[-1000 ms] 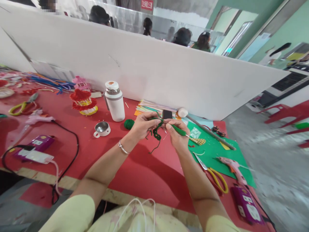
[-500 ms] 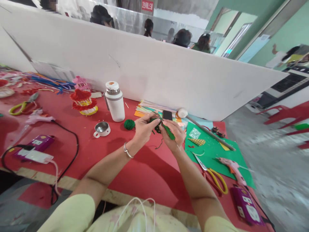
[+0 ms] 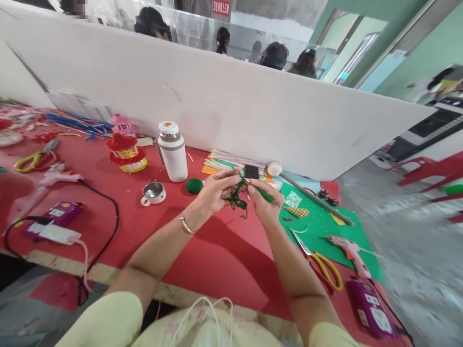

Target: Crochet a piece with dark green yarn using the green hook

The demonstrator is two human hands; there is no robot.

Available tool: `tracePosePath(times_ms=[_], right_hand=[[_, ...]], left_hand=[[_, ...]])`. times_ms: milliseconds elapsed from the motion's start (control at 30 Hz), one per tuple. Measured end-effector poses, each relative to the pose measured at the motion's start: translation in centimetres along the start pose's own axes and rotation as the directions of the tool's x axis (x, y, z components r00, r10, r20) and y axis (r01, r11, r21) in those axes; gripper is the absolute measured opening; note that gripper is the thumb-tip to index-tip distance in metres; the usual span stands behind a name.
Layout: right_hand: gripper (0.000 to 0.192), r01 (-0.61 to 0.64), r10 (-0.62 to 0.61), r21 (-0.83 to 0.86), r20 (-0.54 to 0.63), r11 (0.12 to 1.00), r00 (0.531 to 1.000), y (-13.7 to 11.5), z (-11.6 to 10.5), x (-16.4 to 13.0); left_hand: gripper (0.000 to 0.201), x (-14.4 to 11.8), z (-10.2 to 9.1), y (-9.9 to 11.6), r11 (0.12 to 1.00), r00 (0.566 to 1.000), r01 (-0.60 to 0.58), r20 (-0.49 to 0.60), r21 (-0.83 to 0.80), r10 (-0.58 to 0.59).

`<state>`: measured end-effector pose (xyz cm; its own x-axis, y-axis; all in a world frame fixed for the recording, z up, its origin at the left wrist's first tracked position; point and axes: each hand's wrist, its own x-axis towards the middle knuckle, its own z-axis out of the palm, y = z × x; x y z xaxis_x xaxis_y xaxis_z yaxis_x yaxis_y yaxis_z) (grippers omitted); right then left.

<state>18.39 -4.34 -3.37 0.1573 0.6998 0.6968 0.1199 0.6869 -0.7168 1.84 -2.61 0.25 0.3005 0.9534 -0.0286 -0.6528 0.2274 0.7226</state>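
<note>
Above the middle of the red table, my left hand (image 3: 216, 189) is closed on a small piece of dark green crochet work (image 3: 237, 198), whose loops hang below the fingers. My right hand (image 3: 266, 202) grips a crochet hook (image 3: 263, 193) by its thick green handle. The hook's thin metal shaft points left and meets the yarn by my left fingertips. Just left of my left hand rests a ball of green yarn (image 3: 194, 186). Which stitch the hook tip sits in is too small to make out.
A white thermos (image 3: 172, 153) and a metal cup (image 3: 153, 193) stand left of my hands. On the right lie scissors (image 3: 318, 262), a pink glue gun (image 3: 350, 253) and a green sheet (image 3: 356, 226). A white partition (image 3: 231, 106) borders the table's back.
My hands have drawn a little apart, and my right hand has shifted right with the hook. More of the green crochet work now shows, hanging between them.
</note>
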Motion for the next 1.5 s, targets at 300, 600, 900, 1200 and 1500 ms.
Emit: tracePosePath(times_ms=[300,600,900,1200,1500], right_hand=[[0.023,-0.305,0.267,0.271,0.168,0.913,0.949,1.5,-1.5,0.8],[0.016,-0.034,0.007,0.123,0.212,0.992,0.977,0.6,-2.9,1.5],[0.014,0.004,-0.024,0.101,0.204,0.995,0.979,0.8,-3.1,1.4],[0.019,0.151,-0.146,0.003,0.285,0.988,0.947,-0.1,-3.7,1.7],[0.026,0.308,-0.248,-0.070,0.438,0.949,0.864,-1.7,-4.3,2.2]], left_hand=[[0.033,0.0,-0.3,0.4,0.997,0.995,0.061,0.071,0.044,-0.064],[0.038,0.2,-0.7,0.2,0.993,0.996,0.056,0.061,0.100,-0.062],[0.031,0.0,-0.4,0.5,0.990,0.998,0.037,0.038,0.133,-0.042],[0.033,-0.1,-0.6,1.0,0.985,0.996,0.023,0.086,0.170,-0.038],[0.034,0.0,-0.8,1.7,0.976,0.996,0.033,0.079,0.214,-0.051]])
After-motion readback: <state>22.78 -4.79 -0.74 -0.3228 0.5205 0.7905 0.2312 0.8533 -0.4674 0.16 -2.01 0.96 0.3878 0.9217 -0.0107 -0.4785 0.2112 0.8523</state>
